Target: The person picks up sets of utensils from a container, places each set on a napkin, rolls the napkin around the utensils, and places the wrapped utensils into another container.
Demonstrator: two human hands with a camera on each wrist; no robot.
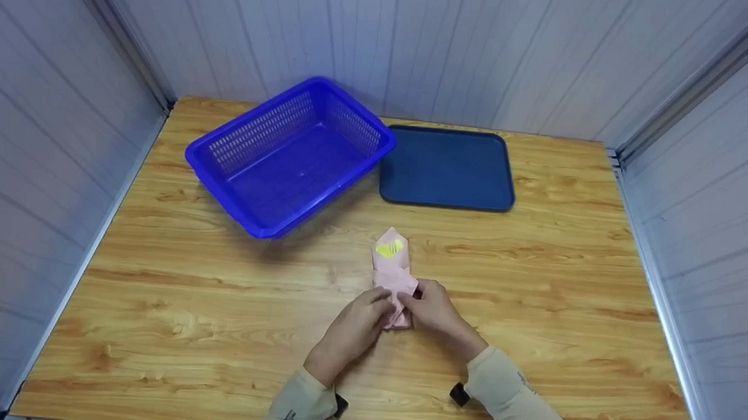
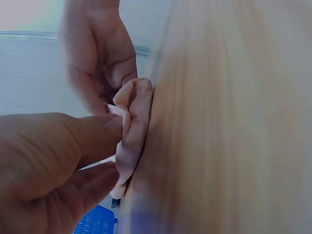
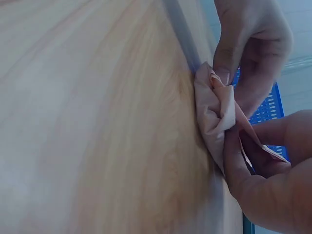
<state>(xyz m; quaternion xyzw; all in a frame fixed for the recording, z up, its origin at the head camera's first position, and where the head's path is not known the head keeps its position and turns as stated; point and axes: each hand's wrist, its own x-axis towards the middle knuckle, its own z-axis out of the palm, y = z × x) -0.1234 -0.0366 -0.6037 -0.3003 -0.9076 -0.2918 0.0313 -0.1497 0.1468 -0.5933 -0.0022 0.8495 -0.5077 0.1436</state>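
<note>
A narrow, folded piece of pink cloth (image 1: 396,277) with a yellow heart-shaped print lies on the wooden table, in front of the person. My left hand (image 1: 354,324) pinches its near left side between thumb and fingers. On the other side my right hand (image 1: 436,310) grips a raised flap, with thumb and fingers on either face of it, as the right wrist view shows. Seen from the left wrist, the cloth (image 2: 136,124) is bunched in soft folds against the tabletop. Its underside is hidden.
Behind the cloth to the left stands a blue plastic basket (image 1: 264,220) with perforated sides, set at an angle. A dark blue tray (image 1: 448,169) lies at the back, beside the basket's right corner. Pale panel walls (image 1: 420,52) enclose the wooden table (image 1: 171,302) at the back and sides.
</note>
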